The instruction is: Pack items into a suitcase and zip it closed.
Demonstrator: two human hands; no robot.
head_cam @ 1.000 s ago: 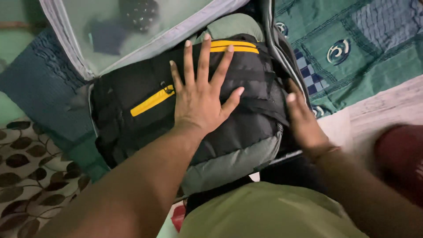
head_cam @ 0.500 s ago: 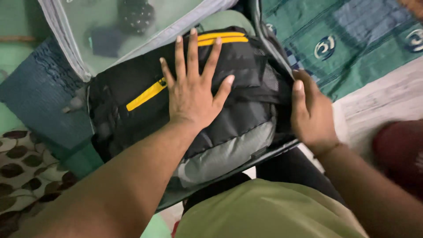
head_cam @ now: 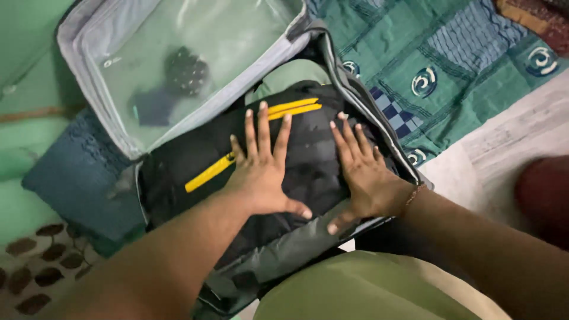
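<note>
A black backpack [head_cam: 178, 166] with yellow zip strips lies inside an open grey suitcase [head_cam: 379, 127]. My left hand [head_cam: 264, 172] rests flat on the middle of the backpack, fingers spread. My right hand [head_cam: 364, 175] lies flat beside it on the backpack's right part, fingers apart, with a thin bracelet at the wrist. Both palms press down on the fabric and neither hand holds anything. The suitcase lid [head_cam: 178, 53] stands open behind, and its clear mesh pocket shows dark items inside.
A green and blue patterned bedspread [head_cam: 450, 71] covers the bed at the right. A dark blue cushion [head_cam: 77, 172] sits left of the suitcase, with a leaf-patterned cloth [head_cam: 35, 266] below it. My olive-clad leg [head_cam: 355, 293] fills the bottom. A dark red object [head_cam: 545, 195] lies at the right edge.
My right hand left the suitcase's right rim and now lies flat on the backpack beside the left hand. The backpack sits deeper in the suitcase. The view has pulled back.
</note>
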